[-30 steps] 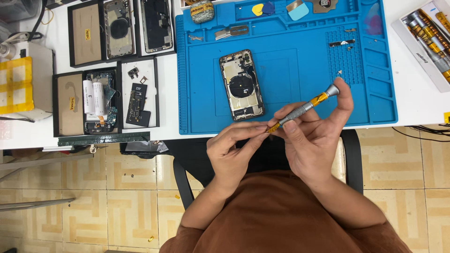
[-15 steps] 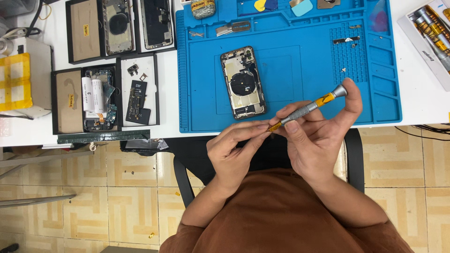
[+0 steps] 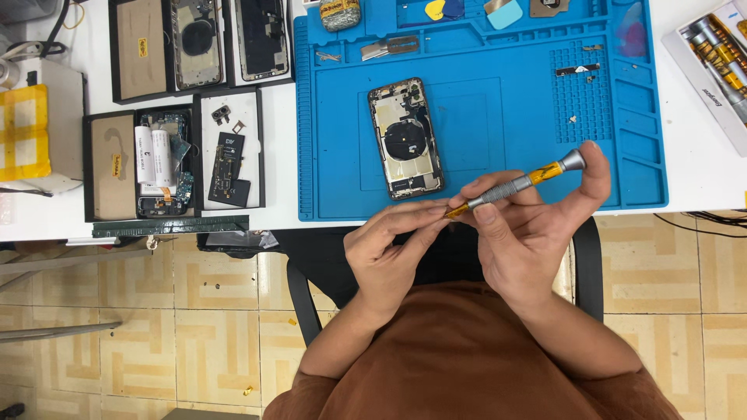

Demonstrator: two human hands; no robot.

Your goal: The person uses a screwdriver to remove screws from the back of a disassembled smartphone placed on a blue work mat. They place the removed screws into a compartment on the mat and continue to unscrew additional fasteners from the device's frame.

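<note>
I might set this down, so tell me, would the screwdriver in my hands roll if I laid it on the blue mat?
Probably: the screwdriver has a round, slim metal shaft, so it may roll. The blue mat looks rubbery, with raised ridges, which should slow it. It looks stiff and light.

Blue mat (image 3: 498,155); orange-silver screwdriver (image 3: 517,185); rust-brown shirt (image 3: 467,358).

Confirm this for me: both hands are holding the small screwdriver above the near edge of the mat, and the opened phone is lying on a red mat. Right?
Not quite: the mat is blue, not red, as the head view shows. The rest holds: the left hand and right hand both hold the small screwdriver above the mat's near edge, and the opened phone lies on that mat.
</note>
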